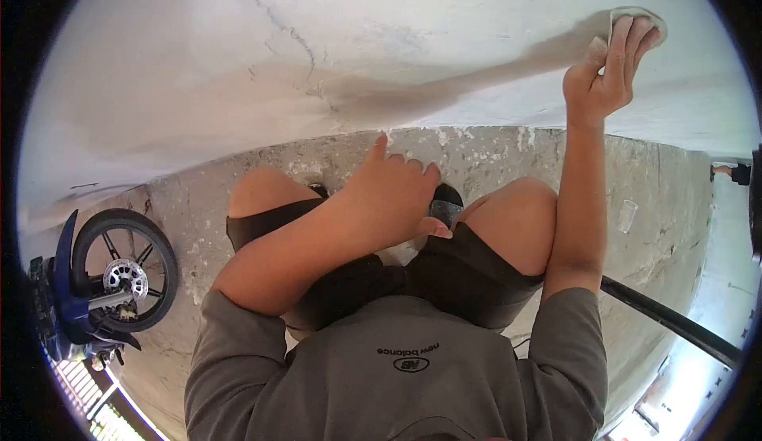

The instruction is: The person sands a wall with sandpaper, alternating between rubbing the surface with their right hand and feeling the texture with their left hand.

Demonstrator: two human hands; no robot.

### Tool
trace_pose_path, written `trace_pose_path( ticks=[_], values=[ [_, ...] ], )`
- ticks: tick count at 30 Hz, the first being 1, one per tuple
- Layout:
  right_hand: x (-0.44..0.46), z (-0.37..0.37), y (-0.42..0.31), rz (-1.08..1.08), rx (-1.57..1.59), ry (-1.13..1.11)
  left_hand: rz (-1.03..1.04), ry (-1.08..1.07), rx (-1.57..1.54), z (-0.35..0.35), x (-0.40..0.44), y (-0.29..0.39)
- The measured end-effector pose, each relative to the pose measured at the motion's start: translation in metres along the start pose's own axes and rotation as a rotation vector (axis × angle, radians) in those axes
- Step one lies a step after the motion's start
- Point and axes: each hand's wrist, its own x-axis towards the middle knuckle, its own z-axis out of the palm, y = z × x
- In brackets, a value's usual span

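My right hand (615, 68) is raised at the upper right, its fingers pressing a thin pale pad (649, 22) flat on the white wall (397, 36). What the pad is made of is hard to tell. Nearer the middle, my left hand (401, 191) hangs over the floor in front of my knees, fingers spread and holding nothing. Its index finger points toward the foot of the wall. A crack runs down the wall at the upper left, and a shadow lies across the wall between the two hands.
A motorbike wheel (125, 270) with blue bodywork stands at the left on the rough concrete floor (651, 195). At the right, a dark pole (671, 322) slants beside my arm, and a clear plastic cup (627, 215) lies on the floor. Another person's hand (722, 171) shows at the far right.
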Motion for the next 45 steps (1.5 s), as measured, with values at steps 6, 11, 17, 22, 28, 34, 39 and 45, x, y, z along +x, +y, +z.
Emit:
trace_pose_path(
  ticks=[6, 11, 17, 22, 28, 34, 39, 45],
  values=[
    [0.006, -0.003, 0.0, 0.469, 0.1, 0.164, 0.016, 0.021, 0.013, 0.002, 0.001, -0.001],
    [0.011, 0.005, -0.008, -0.037, 0.017, -0.011, 0.036, -0.001, -0.033, 0.011, 0.004, -0.006],
    [0.001, 0.006, -0.012, 0.309, -0.037, 0.141, 0.052, -0.027, -0.055, 0.008, -0.002, -0.004],
    [0.027, 0.009, -0.021, -0.048, 0.151, 0.002, 0.07, -0.034, -0.082, 0.01, -0.003, -0.002],
    [0.027, 0.017, -0.038, 0.039, 0.093, 0.094, 0.091, 0.043, -0.053, 0.008, -0.006, 0.004],
    [0.049, 0.001, -0.024, 0.492, 0.067, 0.063, 0.073, 0.096, -0.037, 0.009, -0.008, 0.0],
    [0.024, 0.026, -0.03, -0.144, 0.021, 0.025, 0.057, 0.082, -0.052, 0.01, -0.005, -0.003],
    [0.04, 0.014, -0.026, 0.09, -0.037, 0.107, 0.066, 0.124, -0.032, 0.018, -0.007, -0.001]
  ],
)
